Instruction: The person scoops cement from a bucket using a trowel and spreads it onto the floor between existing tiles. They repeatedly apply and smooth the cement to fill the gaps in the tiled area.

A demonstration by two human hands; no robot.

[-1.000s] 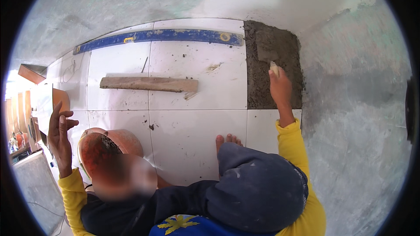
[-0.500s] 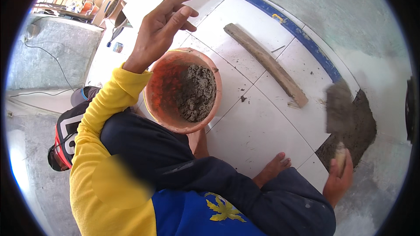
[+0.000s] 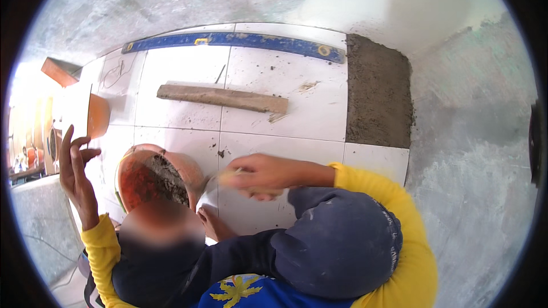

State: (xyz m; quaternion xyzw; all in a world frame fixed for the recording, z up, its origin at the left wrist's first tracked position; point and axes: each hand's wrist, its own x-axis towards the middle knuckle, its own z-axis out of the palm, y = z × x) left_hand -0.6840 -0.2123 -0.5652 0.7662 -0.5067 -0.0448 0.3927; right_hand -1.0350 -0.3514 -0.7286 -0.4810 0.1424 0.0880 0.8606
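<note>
My right hand [image 3: 260,175] is closed round the pale handle of a trowel [image 3: 208,183], blurred by motion. The trowel's metal part shows beside an orange bucket [image 3: 191,165]. Grey wet mortar [image 3: 170,179] lies inside the bucket, and a blurred patch covers its near side. My left hand [image 3: 79,174] is raised at the far left, fingers apart with nothing in them, near a white panel [image 3: 77,108]. A dark rectangle of spread mortar [image 3: 378,94] fills the floor corner to the right of the white tiles.
A long blue spirit level [image 3: 257,41] lies along the back wall. Nearer, a wooden board [image 3: 222,98] rests on the white floor tiles [image 3: 279,159], amid crumbs of mortar. An orange container [image 3: 99,115] stands at left; my bare foot [image 3: 216,225] is beside the bucket.
My right hand and trowel have moved from the mortar patch leftward to the bucket. The patch now looks more evenly spread. The view has turned right; my left hand remains raised.
</note>
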